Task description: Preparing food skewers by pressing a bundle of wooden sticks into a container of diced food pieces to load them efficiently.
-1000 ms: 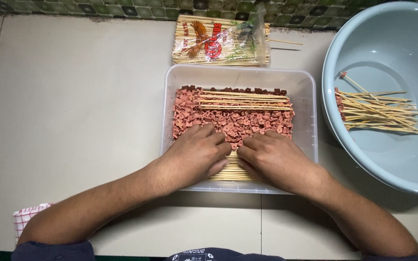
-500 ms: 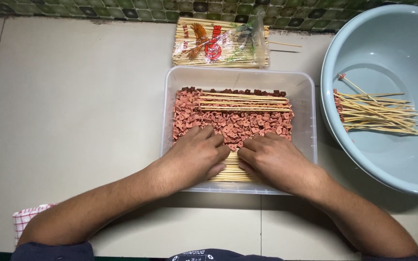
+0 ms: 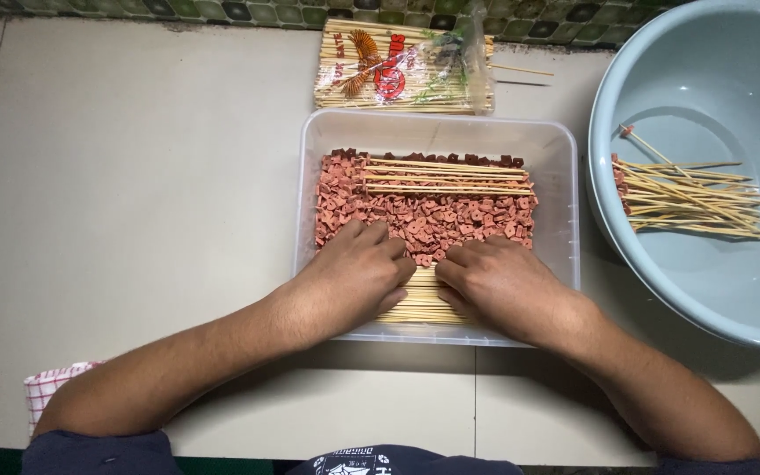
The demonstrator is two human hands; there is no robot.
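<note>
Pale tiled counter carries a clear rectangular plastic tub of small reddish-pink meat pieces. Inside its near edge, the left hand and right hand rest with fingers curled on bare bamboo skewers; their grip cannot be told. Right of the tub, a light-blue basin holds loaded skewers.

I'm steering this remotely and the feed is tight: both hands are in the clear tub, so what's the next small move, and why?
Probably pinch one skewer from the near bundle. Both the left hand and right hand rest on it at the clear tub's front edge, beside the reddish pieces; finished skewers lie in the blue basin.
</note>
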